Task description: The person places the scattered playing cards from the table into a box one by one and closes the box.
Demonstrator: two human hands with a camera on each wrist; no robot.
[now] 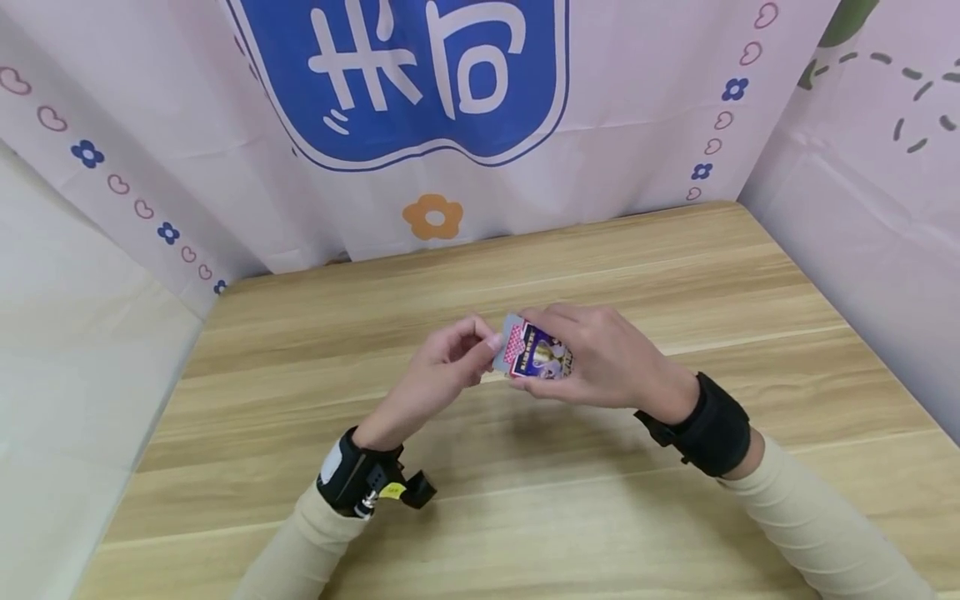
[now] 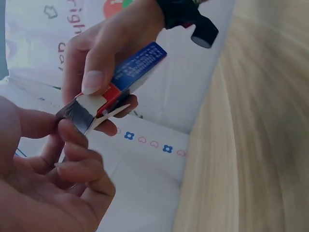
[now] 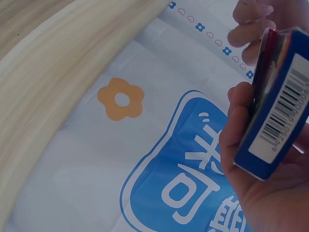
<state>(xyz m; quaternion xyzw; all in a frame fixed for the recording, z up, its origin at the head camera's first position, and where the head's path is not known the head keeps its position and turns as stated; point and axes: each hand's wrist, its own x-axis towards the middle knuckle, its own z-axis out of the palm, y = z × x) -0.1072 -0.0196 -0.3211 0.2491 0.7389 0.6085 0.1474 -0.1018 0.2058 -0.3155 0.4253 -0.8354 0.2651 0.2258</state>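
Note:
A small playing-card box (image 1: 542,353), blue and red with a trophy picture on its face, is held above the wooden table. My right hand (image 1: 607,357) grips it from the right, thumb on one side and fingers on the other. At the box's end facing left, my left hand (image 1: 450,360) pinches a greyish end flap (image 2: 78,116) between thumb and index finger. The left wrist view shows a white flap standing out at that same end. A barcode (image 3: 284,113) fills the blue side seen in the right wrist view. Most of the lower face is hidden by the right hand.
The wood-grain table (image 1: 300,400) runs back to a white printed curtain (image 1: 615,158) with a blue sign and an orange flower. Fabric also hangs along the left and right sides. Both wrists wear black straps (image 1: 708,429).

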